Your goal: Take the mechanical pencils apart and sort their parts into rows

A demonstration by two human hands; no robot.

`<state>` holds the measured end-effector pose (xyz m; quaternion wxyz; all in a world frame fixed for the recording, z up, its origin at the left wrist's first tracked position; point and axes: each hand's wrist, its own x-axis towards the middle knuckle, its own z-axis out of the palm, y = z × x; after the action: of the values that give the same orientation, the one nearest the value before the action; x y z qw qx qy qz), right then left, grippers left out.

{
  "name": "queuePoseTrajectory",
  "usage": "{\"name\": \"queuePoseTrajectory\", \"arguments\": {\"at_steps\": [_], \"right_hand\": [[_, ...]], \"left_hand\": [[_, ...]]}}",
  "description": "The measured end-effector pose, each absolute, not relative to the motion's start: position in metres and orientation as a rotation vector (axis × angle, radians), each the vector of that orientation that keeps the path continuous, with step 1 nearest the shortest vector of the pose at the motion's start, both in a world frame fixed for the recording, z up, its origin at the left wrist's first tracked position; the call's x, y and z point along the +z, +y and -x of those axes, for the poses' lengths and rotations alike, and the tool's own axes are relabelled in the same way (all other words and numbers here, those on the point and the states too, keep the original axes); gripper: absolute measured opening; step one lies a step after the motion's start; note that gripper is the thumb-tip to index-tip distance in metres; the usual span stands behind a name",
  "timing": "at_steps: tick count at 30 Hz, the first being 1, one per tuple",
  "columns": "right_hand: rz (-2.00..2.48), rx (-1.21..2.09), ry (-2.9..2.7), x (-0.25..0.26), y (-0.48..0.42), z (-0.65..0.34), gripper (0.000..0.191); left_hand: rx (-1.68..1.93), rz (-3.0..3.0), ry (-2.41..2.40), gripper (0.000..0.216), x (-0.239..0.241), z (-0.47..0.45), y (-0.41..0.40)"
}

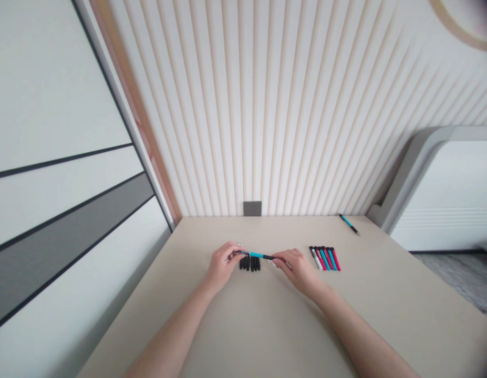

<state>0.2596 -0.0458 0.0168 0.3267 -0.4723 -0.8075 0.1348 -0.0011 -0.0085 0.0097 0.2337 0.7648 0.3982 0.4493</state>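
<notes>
Both hands pinch one teal pen (257,255) near the table's (385,315) far edge: the left hand (223,265) grips one end, the right hand (296,268) the other, above black caps (250,263). The near half lies bare.

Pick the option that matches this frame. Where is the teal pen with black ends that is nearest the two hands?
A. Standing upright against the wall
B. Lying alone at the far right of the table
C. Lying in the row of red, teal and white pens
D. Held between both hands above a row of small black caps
D: the teal pen with black ends spans from the left hand to the right hand, just above the row of small black caps.
</notes>
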Motion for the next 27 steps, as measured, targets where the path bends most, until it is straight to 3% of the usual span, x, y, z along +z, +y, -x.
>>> {"name": "queuePoseTrajectory", "arguments": {"at_steps": [7,15,19,27], "right_hand": [[1.384,0.326,-2.104,0.015,-0.048,-0.256,0.046],[1.31,0.385,-2.161,0.012,-0.066,-0.224,0.037],[1.266,0.452,-2.209,0.01,-0.074,-0.209,0.036],[1.115,0.461,-2.332,0.01,-0.077,-0.21,0.04]], "left_hand": [[1.23,-2.023,1.05,0.019,0.017,-0.002,-0.014],[1.336,-1.358,1.002,0.053,0.016,-0.018,-0.018],[1.239,-1.322,0.923,0.053,0.02,-0.026,-0.027],[0.985,-1.349,0.777,0.075,0.026,-0.03,-0.039]]}}
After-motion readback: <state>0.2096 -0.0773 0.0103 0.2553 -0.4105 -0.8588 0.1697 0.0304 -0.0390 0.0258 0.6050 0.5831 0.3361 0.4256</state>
